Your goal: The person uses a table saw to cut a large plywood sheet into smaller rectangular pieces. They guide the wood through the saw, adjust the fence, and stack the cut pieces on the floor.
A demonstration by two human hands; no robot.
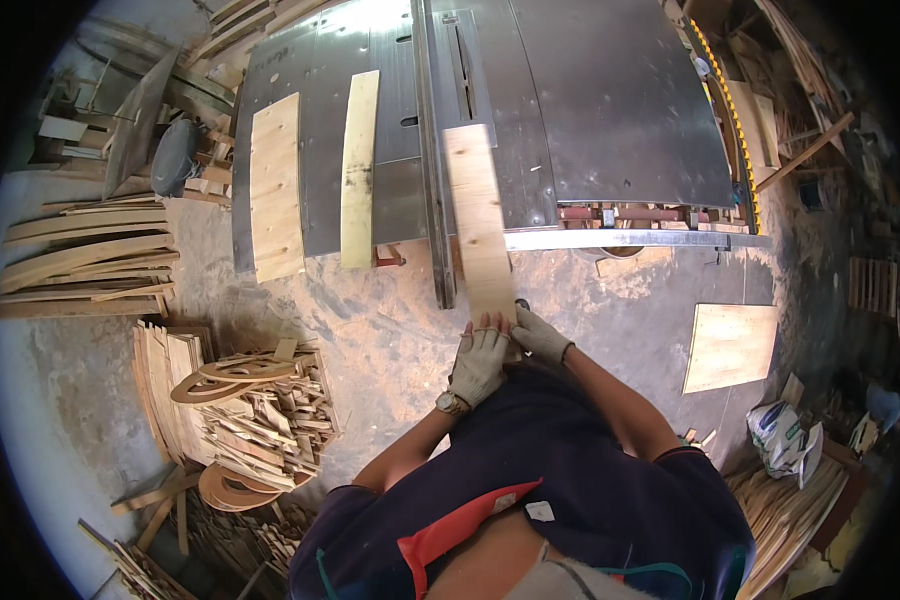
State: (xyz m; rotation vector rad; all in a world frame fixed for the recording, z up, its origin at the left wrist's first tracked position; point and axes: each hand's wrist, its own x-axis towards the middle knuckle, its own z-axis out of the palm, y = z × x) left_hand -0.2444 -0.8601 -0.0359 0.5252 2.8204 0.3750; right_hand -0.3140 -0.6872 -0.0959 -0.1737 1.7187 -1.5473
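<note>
A light plywood strip (478,215) lies lengthwise on the metal saw table (620,110), its near end reaching past the table's edge toward me. The far end stops just short of the slot with the saw blade (465,85). Along its left side runs a long dark fence rail (430,150). My left hand (477,370), in a pale fingertip-less glove, grips the strip's near end with the fingertips on top. Gloved too, my right hand (540,336) is closed at the right edge of that same end; its fingers are partly hidden.
Left of the fence lie a wide plywood piece (276,190) and a narrow pale strip (360,170). A metal bar (630,240) spans the table's front. Offcuts (265,420) are heaped on the floor at left; a plywood panel (730,347) lies at right.
</note>
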